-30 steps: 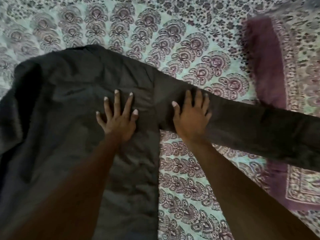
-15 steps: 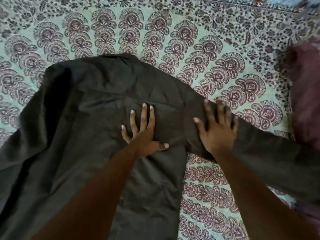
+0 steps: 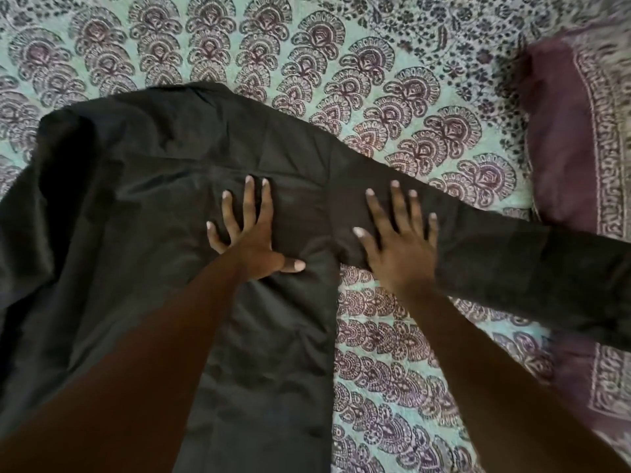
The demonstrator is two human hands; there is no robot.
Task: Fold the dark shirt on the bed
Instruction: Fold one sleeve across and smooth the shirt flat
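Note:
The dark shirt [image 3: 136, 213] lies spread over the left and middle of the bed, its body running down toward me. One long sleeve [image 3: 529, 268] stretches out to the right edge. My left hand [image 3: 251, 233] lies flat on the shirt's chest with the fingers spread and the thumb out to the right. My right hand [image 3: 399, 240] presses flat on the sleeve's upper end near the shoulder seam, fingers spread. Neither hand grips the cloth. The shirt's left side is bunched and partly out of view.
The bed is covered by a pale green sheet [image 3: 392, 353] printed with purple paisley. A maroon pillow [image 3: 577, 131] with a patterned border lies at the right, and the sleeve's end passes just below it.
The view has shifted, so shirt and hands sit lower and further right than a second ago. My left thumb has swung out to the side. Both hands stay flat on the shirt.

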